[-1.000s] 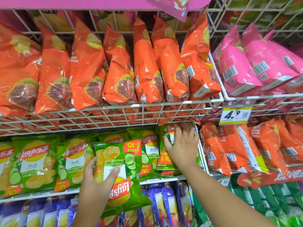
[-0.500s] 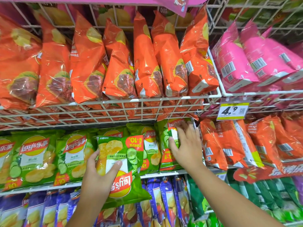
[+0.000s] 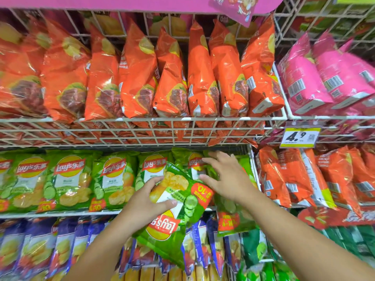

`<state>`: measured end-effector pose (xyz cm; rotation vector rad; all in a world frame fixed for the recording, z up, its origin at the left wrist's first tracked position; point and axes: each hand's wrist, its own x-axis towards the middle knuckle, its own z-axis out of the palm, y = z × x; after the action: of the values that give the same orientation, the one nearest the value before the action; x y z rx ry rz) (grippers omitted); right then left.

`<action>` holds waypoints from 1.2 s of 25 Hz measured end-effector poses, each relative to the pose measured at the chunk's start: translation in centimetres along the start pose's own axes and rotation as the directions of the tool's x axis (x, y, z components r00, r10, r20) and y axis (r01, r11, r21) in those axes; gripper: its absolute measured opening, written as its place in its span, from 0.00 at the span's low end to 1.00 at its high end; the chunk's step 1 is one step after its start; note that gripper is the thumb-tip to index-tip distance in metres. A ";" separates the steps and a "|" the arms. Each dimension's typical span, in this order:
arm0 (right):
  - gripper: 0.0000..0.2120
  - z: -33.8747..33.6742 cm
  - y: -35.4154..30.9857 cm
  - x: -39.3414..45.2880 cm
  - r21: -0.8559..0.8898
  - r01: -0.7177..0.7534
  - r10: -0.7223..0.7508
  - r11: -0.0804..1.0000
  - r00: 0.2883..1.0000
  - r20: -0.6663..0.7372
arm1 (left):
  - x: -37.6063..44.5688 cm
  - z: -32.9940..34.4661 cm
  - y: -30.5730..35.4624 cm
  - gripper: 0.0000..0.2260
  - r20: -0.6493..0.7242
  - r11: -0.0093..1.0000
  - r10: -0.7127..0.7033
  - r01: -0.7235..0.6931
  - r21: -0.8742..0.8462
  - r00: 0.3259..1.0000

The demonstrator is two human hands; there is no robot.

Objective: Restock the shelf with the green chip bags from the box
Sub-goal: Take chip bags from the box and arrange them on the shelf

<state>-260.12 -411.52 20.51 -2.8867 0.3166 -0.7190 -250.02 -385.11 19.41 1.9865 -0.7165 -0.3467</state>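
Left hand [image 3: 145,201] grips an upside-down green chip bag [image 3: 174,216]; right hand [image 3: 225,177], fingers spread and released, touches shelved green bags [image 3: 113,179].

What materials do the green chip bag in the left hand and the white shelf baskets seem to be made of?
Green chip bag: thin glossy plastic film, probably; it crinkles and shows bright glare under the left hand. White shelf basket: thin rods crossing in a grid, likely metal wire with a white coating, though the coating type cannot be told.
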 end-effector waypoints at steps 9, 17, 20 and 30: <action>0.19 3.5 3.6 -0.6 -0.333 -0.104 0.041 0.937 0.981 -0.191 | -0.2 1.8 -0.3 0.32 -0.066 0.999 -0.014 0.013 -0.030 0.998; 0.10 0.4 3.5 2.4 -0.352 0.012 -0.187 0.936 0.863 -0.470 | -0.9 3.2 1.1 0.29 -0.004 0.997 -0.015 0.015 -0.077 1.000; 0.13 0.9 3.0 2.9 -0.353 0.037 -0.214 0.935 0.852 -0.478 | -1.0 4.0 1.3 0.27 0.028 0.993 -0.022 0.025 -0.113 0.999; 0.18 1.8 3.4 2.6 -0.250 -0.150 0.057 0.956 0.937 -0.344 | -1.1 4.3 0.9 0.31 -0.044 0.990 -0.060 0.054 -0.127 0.997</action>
<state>-257.56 -415.25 19.49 -2.9562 0.6542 -1.2375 -253.40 -387.79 17.98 1.8921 -0.5945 -0.3683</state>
